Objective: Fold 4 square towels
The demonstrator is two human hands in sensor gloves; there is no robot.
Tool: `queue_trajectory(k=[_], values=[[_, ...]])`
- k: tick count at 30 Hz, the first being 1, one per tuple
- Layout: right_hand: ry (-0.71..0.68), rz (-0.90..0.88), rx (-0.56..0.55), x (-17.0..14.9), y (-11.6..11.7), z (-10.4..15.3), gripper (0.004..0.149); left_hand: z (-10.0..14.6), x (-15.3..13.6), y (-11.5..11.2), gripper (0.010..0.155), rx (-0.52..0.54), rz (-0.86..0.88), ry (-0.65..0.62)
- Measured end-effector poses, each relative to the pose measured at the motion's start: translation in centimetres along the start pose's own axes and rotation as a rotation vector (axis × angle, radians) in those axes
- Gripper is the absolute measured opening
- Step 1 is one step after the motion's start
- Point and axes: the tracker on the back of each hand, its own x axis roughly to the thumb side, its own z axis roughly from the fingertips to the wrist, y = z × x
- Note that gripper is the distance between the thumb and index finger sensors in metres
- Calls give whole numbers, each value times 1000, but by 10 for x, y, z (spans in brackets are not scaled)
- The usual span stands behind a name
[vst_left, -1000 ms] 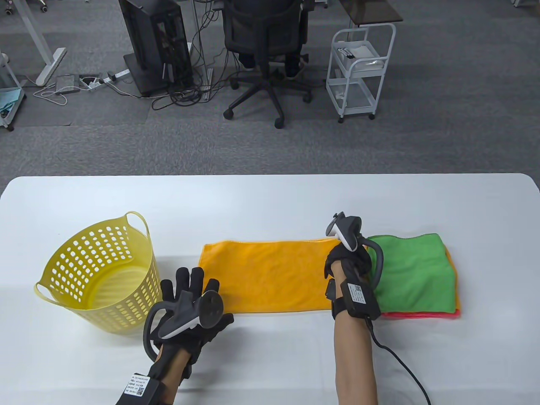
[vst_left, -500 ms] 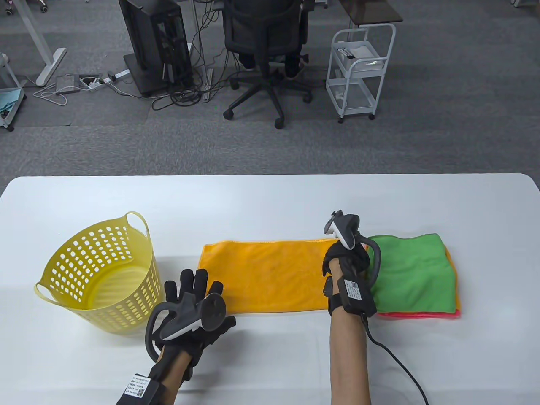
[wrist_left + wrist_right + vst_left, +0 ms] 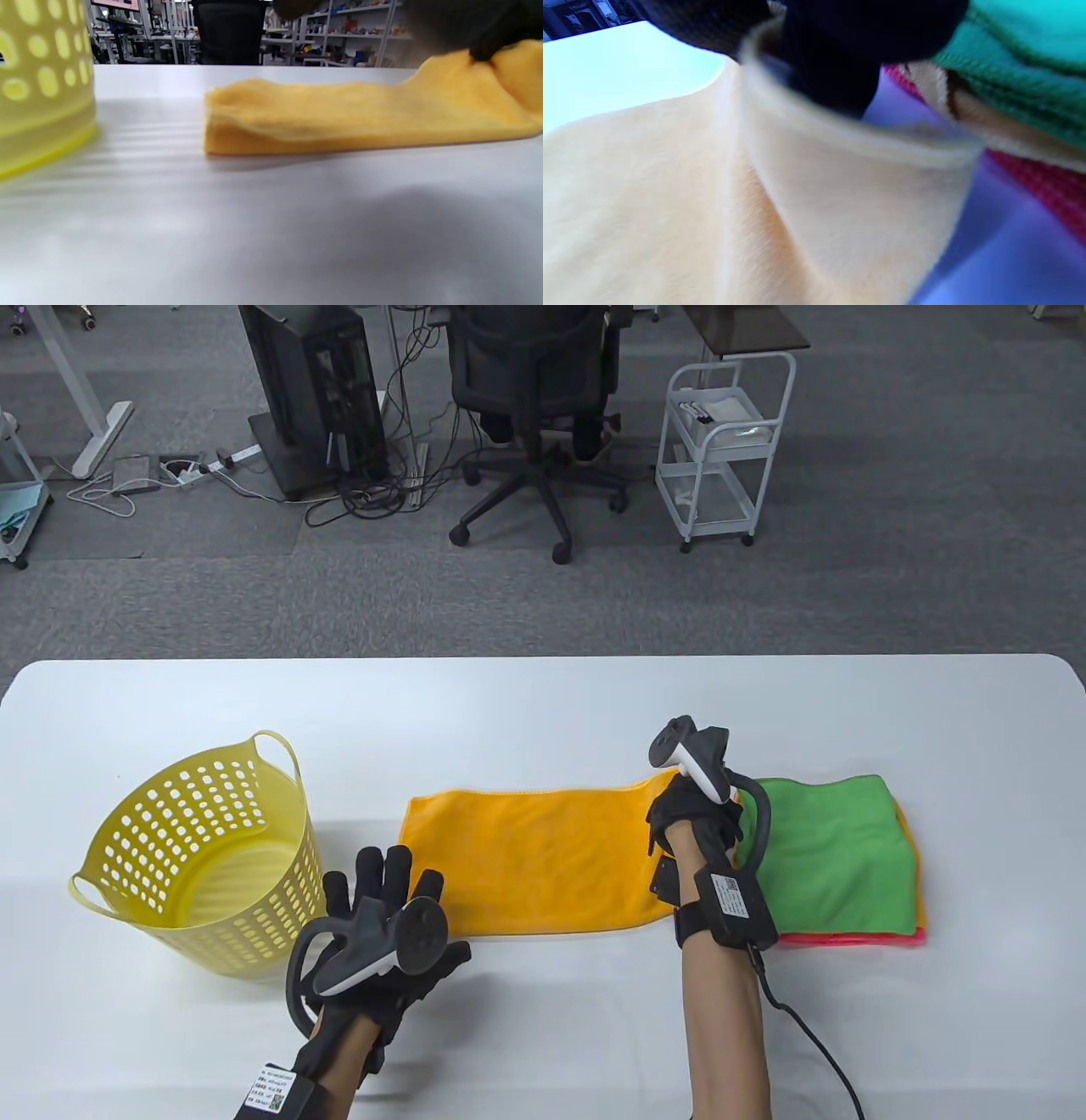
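Note:
An orange towel [image 3: 534,857], folded to a long strip, lies across the middle of the white table [image 3: 543,704]. My right hand [image 3: 691,814] grips its right end and holds that end a little off the table. In the right wrist view my fingers [image 3: 840,55] pinch the raised orange edge [image 3: 840,140]. My left hand [image 3: 382,891] is open with fingers spread, just in front of the towel's near left corner. The left wrist view shows the towel's left end [image 3: 339,114] flat on the table.
A stack of folded towels with a green one [image 3: 831,848] on top and a red one [image 3: 848,937] at the bottom lies right of my right hand. A yellow perforated basket [image 3: 195,857] stands at the left, close to my left hand.
My right hand has raised the orange towel's right end and its near right corner has come off the table. My left hand has hardly moved.

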Motion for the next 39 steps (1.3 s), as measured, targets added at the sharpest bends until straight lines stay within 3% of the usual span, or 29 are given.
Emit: queue_trajectory(k=[9,19,28,33,39], values=[[-141,-161,-32,6,-7,17,52,1,-2,-1,91,-13,11,-13],[-358,-171,-50,77,-11,68,52,3,-5,-1,94,-4,28,-19],[-421,-178,39,152,28,78,53,5,-5,-1,95,7,36,-22],[-406,-176,55,182,56,68,53,4,-5,-1,95,0,42,-23],[-397,-181,171,201,86,50,53,4,-3,-1,95,-10,51,-19]])
